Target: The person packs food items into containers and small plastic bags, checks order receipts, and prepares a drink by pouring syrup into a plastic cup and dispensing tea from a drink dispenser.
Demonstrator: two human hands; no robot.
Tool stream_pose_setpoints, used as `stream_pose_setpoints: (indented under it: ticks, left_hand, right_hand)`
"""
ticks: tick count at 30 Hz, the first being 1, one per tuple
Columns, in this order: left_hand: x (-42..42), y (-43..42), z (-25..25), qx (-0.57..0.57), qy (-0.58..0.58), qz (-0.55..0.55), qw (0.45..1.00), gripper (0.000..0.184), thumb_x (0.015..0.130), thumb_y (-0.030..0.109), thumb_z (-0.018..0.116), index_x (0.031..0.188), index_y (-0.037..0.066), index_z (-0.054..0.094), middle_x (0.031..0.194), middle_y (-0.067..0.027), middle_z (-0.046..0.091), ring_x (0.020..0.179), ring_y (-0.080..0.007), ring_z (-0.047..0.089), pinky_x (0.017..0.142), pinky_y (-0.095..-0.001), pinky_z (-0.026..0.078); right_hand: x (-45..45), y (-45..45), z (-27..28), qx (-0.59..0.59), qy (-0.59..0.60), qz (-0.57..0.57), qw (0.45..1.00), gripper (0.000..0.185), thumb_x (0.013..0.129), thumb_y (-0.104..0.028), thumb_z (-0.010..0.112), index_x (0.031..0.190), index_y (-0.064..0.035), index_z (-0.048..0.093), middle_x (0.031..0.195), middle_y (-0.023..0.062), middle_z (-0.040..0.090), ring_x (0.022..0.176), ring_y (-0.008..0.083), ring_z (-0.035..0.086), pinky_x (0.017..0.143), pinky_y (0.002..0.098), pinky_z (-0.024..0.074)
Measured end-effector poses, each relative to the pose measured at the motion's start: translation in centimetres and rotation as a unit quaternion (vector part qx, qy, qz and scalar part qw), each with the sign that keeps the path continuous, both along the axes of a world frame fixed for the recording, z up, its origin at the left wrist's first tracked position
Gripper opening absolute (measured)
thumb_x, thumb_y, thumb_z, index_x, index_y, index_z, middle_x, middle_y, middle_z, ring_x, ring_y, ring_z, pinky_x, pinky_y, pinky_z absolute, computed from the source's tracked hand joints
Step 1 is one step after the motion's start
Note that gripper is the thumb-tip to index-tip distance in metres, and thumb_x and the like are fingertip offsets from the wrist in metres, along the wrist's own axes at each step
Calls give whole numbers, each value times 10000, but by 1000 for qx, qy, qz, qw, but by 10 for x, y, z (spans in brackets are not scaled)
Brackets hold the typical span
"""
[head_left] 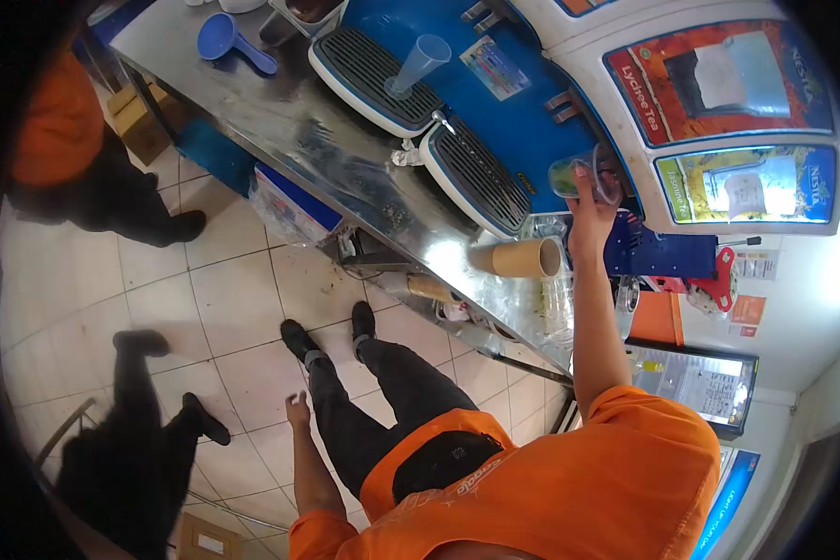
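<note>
My right arm reaches up over the counter, and my right hand [587, 201] is closed round a clear plastic cup [609, 185] with green and dark markings or contents, beside the drink dispenser [579, 75]. A brown paper cup stack [523, 259] lies on its side just below that hand. My left hand [297, 408] hangs low over the floor, away from the counter, its fingers loosely apart and nothing visible in it. On the farther black drip tray [364, 75] stands a clear tall cup [420, 65].
A steel counter [289, 121] runs diagonally, with a blue scoop [229, 42] at its far end. Stacked clear cups [557, 303] stand near its near edge. At the left is a person in orange [61, 121]. A cardboard box [140, 121] sits on the floor.
</note>
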State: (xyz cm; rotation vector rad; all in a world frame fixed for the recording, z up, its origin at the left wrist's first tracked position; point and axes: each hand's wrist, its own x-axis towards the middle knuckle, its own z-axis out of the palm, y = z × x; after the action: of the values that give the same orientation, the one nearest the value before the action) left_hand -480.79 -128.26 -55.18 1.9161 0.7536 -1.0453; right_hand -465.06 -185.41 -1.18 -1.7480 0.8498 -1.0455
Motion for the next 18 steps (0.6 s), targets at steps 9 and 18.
stream_pose_setpoints:
  ticks: [9, 18]
  left_hand:
    - [171, 1, 65, -87, -64, 39, 993, 557, 893, 457, 665, 1276, 85, 506, 1017, -98, 614, 802, -174, 622, 600, -292, 471]
    - [150, 47, 51, -61, -1, 82, 995, 491, 911, 408, 662, 1237, 74, 510, 945, -73, 612, 735, -162, 611, 554, -273, 450]
  right_hand:
    - [6, 8, 11, 69, 16, -54, 996, 521, 837, -201, 768, 1243, -96, 458, 1185, 67, 602, 1108, 185, 575, 888, 390, 504]
    - [7, 11, 15, 70, 55, -56, 994, 502, 837, -231, 765, 1241, -111, 492, 1162, 49, 604, 1078, 155, 576, 834, 360, 489]
